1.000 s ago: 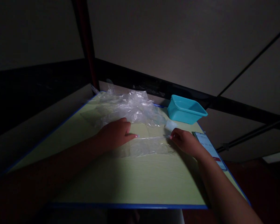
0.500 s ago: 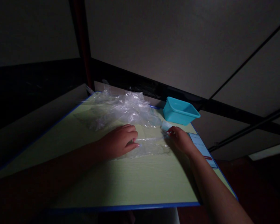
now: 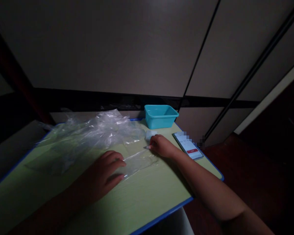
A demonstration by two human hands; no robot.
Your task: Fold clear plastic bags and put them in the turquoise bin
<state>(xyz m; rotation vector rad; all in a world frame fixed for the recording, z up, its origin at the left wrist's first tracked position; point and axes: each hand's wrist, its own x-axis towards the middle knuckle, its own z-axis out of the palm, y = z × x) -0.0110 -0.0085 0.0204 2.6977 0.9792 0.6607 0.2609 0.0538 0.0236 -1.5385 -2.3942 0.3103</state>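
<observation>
Clear plastic film [image 3: 140, 164] is what's being worked on here: a thin, see-through piece lying nearly flat on the tabletop [image 3: 147, 195], between the two hands and nearer the right edge than the left. Left hand [image 3: 109, 173] is at its left end, thumb and fingers spread apart, not clenched on anything that I can see; the tips are right at the film, but whether they press on it, no idea. Right hand [image 3: 161, 146] is at the other end with its fingers bunched up, and honestly I can't tell if they've got the film's corner or are just resting there. Right past them sits a small pale piece [image 3: 150, 134], too blurry to name.

My read is that the step in hand is handling the film flat at both ends. Next move calls for a light touch and a sure grip on one thin edge, since this stuff probably clings and creases.

Around it: a heap of crumpled clear plastic [image 3: 107, 130] toward the far left corner, a turquoise tub [image 3: 160, 122] by the far right corner, and a phone [image 3: 189, 147] along the right edge.
</observation>
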